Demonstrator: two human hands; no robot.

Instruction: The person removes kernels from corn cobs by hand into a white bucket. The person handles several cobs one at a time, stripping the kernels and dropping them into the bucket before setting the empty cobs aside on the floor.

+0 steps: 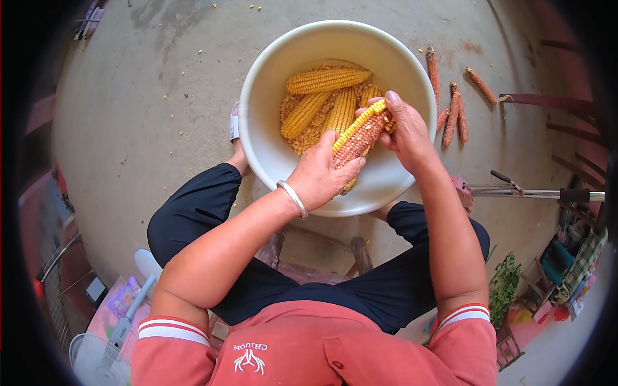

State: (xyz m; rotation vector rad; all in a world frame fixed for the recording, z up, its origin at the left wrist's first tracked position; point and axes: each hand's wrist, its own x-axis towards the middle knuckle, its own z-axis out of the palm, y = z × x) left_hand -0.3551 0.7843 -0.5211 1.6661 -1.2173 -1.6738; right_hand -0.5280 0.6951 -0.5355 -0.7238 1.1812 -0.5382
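Over a large white tub I hold a corn cob, tilted, its upper end toward the right. Much of its reddish core is bare, with rows of yellow kernels left along its edges. My left hand, a silver bangle at its wrist, is closed round the lower end. My right hand grips the upper end, thumb on top near the kernels; its other fingers are partly hidden behind the cob. Below, several full yellow ears of corn lie on loose kernels in the tub.
Several stripped cobs lie on the concrete floor right of the tub, near a dark red wooden frame. Stray kernels dot the floor. A metal pole extends at the right. A small fan stands at lower left.
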